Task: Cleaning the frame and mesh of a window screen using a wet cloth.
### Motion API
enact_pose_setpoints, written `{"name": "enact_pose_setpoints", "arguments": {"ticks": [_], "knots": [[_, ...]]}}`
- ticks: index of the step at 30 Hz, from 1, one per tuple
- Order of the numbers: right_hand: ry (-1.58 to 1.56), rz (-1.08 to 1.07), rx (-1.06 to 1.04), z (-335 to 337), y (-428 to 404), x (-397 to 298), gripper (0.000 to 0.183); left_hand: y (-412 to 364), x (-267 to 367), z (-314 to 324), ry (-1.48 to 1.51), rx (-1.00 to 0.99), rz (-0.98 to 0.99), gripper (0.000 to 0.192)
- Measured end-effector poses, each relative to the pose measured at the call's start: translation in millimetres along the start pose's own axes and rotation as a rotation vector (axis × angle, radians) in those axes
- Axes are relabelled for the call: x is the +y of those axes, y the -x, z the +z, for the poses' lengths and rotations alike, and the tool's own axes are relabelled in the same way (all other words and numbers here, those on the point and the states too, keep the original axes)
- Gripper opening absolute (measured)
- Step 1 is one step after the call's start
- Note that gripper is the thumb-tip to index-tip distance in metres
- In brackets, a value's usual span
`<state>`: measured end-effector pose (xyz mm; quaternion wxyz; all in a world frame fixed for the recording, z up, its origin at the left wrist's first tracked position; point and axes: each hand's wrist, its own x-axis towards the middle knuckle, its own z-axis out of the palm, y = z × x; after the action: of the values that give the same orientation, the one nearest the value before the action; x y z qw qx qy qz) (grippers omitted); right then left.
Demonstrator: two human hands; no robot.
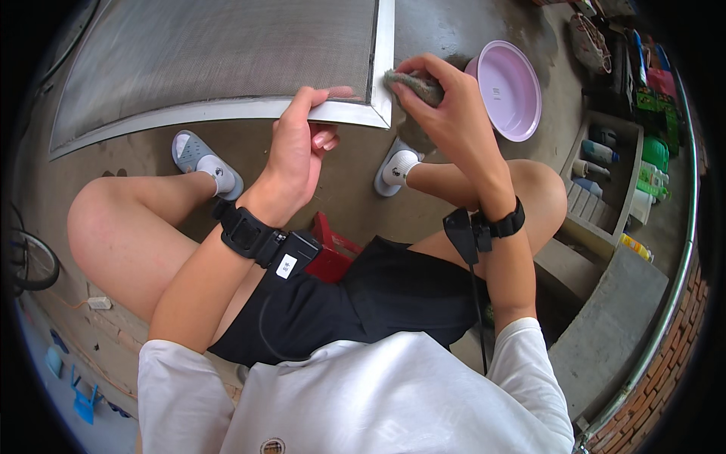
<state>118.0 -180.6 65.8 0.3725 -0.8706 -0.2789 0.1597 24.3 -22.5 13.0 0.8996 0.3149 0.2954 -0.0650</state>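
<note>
A framed mesh window screen (pixel 238 51) extends away from me, its pale metal frame (pixel 198 110) nearest my knees. My left hand (pixel 298 142) grips the near frame bar close to the right corner, thumb on top and fingers curled underneath. In my right hand (pixel 442 96) is a grey-green scrubbing cloth or pad (pixel 420 88), pinched between thumb and fingers. The pad's left end meets or nearly meets the outer edge of the right frame bar. Black straps with small devices circle both wrists.
A pink plastic basin (pixel 507 91) stands on the concrete floor right of my right hand. Farther right, a concrete sink (pixel 629 170) holds several bottles. Part of a red stool (pixel 332 261) shows between my legs. A bicycle wheel (pixel 37 261) is at far left.
</note>
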Motion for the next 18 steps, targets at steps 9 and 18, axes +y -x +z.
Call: {"name": "enact_pose_setpoints", "arguments": {"ticks": [9, 18], "knots": [[-0.119, 0.062, -0.305, -8, 11, -20, 0.018, -1, 1, -1, 0.016, 0.034, -0.021, 0.033], [-0.114, 0.094, -0.226, 5, -7, -4, 0.019, -3, -2, -7, 0.024, 0.026, -0.023, 0.034]]}}
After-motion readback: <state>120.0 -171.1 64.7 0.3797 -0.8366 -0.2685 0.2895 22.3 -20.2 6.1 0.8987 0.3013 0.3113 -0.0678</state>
